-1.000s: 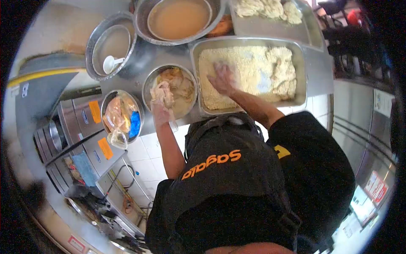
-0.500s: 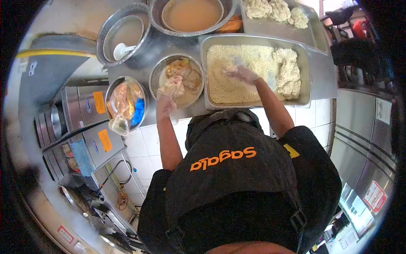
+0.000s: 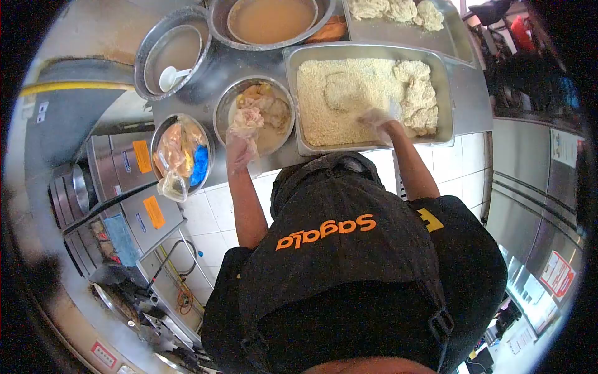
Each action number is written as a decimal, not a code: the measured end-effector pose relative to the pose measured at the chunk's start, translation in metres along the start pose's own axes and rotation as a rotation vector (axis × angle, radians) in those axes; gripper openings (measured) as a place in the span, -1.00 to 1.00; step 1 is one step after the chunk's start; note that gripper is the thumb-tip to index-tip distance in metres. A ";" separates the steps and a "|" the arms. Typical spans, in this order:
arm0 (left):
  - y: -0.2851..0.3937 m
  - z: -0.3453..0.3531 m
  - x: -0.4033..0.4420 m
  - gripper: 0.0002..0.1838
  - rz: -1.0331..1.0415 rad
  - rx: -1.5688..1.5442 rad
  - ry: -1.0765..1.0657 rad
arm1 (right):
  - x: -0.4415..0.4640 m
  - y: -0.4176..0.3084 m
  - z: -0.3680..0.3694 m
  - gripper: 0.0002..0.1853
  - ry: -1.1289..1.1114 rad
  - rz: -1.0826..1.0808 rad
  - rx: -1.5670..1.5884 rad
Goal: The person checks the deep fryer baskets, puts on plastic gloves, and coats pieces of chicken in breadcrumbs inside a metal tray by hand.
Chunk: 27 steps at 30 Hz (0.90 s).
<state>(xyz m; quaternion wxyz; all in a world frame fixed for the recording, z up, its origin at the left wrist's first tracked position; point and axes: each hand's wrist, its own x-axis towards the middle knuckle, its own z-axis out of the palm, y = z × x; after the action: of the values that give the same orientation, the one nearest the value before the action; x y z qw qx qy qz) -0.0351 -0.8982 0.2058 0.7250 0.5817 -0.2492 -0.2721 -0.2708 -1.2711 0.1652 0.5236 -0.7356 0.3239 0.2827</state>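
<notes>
My left hand (image 3: 239,148), in a clear plastic glove, is closed around a pale piece of raw chicken (image 3: 249,118) at the near side of a round metal bowl (image 3: 218,118). More raw chicken (image 3: 271,112) lies in cloudy liquid inside that bowl. Gloved too, my right hand (image 3: 380,121) is low over the breading (image 3: 324,128) in a rectangular metal tray (image 3: 450,93); motion smears its fingers. A mound covered in breading (image 3: 344,91) sits left of this hand. Coated chicken pieces (image 3: 421,100) line the tray's right side.
Behind stand a tub of brownish liquid (image 3: 271,22) and a tub (image 3: 146,62) with a white scoop (image 3: 169,78). A second tray (image 3: 461,43) holds coated pieces. At the table's left edge, a bowl (image 3: 210,156) contains plastic bags and something blue.
My right hand has moved right and toward me across the breading, uncovering a coated mound where it was. My left hand keeps the raw chicken over the bowl.
</notes>
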 end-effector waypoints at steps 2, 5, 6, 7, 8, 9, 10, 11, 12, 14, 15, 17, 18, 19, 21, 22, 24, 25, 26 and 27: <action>-0.008 0.004 0.001 -0.39 -0.283 -0.166 0.192 | -0.006 -0.015 0.024 -0.51 -0.053 -0.153 0.293; -0.062 -0.030 -0.003 -0.39 -0.282 -0.181 0.226 | 0.009 -0.045 0.050 -0.43 -0.211 0.000 0.489; -0.035 -0.015 -0.004 -0.41 -0.242 -0.190 0.188 | 0.019 -0.051 0.057 -0.44 -0.201 0.006 0.501; -0.028 -0.013 -0.004 -0.48 -0.194 -0.161 0.154 | 0.031 -0.056 0.065 -0.45 -0.193 0.011 0.512; -0.022 -0.012 -0.005 -0.55 -0.145 -0.132 0.122 | 0.042 -0.061 0.070 -0.46 -0.184 0.014 0.523; -0.034 -0.022 -0.009 -0.65 -0.089 -0.068 0.095 | 0.052 -0.064 0.074 -0.47 -0.176 0.019 0.533; -0.047 -0.034 -0.013 -0.69 -0.129 -0.164 0.072 | 0.056 -0.066 0.077 -0.48 -0.169 0.027 0.545; -0.060 -0.046 -0.017 -0.73 -0.170 -0.258 0.054 | 0.053 -0.067 0.071 -0.47 -0.072 -0.129 0.329; -0.075 -0.057 -0.015 -0.73 -0.297 -0.515 0.038 | 0.046 -0.066 0.054 -0.47 0.028 -0.284 0.108; -0.068 -0.050 -0.012 -0.73 -0.449 -0.577 0.160 | 0.049 -0.064 0.032 -0.46 0.180 -0.415 -0.182; -0.038 -0.026 -0.007 -0.73 -0.475 -0.377 0.291 | 0.060 -0.064 0.020 -0.45 0.234 -0.391 -0.244; -0.031 -0.021 -0.005 -0.73 -0.436 -0.078 0.373 | 0.072 -0.065 0.015 -0.46 0.321 -0.319 -0.306; -0.051 -0.035 -0.009 -0.74 -0.375 0.013 0.329 | 0.073 -0.067 0.018 -0.47 0.351 -0.267 -0.307; -0.055 -0.037 -0.007 -0.73 -0.336 -0.010 0.299 | 0.073 -0.073 0.018 -0.47 0.387 -0.219 -0.309; -0.049 -0.035 -0.014 -0.72 -0.302 -0.169 0.256 | 0.074 -0.089 0.009 -0.51 0.498 -0.179 -0.393; -0.039 -0.031 -0.012 -0.70 -0.292 -0.175 0.225 | 0.074 -0.094 0.006 -0.53 0.552 -0.153 -0.432; -0.018 -0.021 -0.005 -0.65 -0.261 -0.059 0.153 | 0.105 -0.079 0.002 -0.48 0.624 -0.217 -0.413; -0.023 -0.029 -0.013 -0.62 -0.250 -0.133 0.073 | 0.114 -0.064 0.007 -0.46 0.646 -0.231 -0.393; -0.030 -0.037 -0.021 -0.59 -0.244 -0.206 -0.008 | 0.124 -0.061 -0.004 -0.43 0.558 -0.219 -0.487; -0.061 -0.069 -0.025 -0.56 -0.224 -0.478 -0.126 | 0.139 -0.065 -0.022 -0.41 0.476 -0.210 -0.576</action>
<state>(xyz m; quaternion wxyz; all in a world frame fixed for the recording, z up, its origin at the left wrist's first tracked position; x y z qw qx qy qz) -0.0134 -0.8430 0.1311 0.7902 0.3997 -0.1566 -0.4374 -0.1312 -1.3015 0.1053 0.2318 -0.9266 0.2667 0.1283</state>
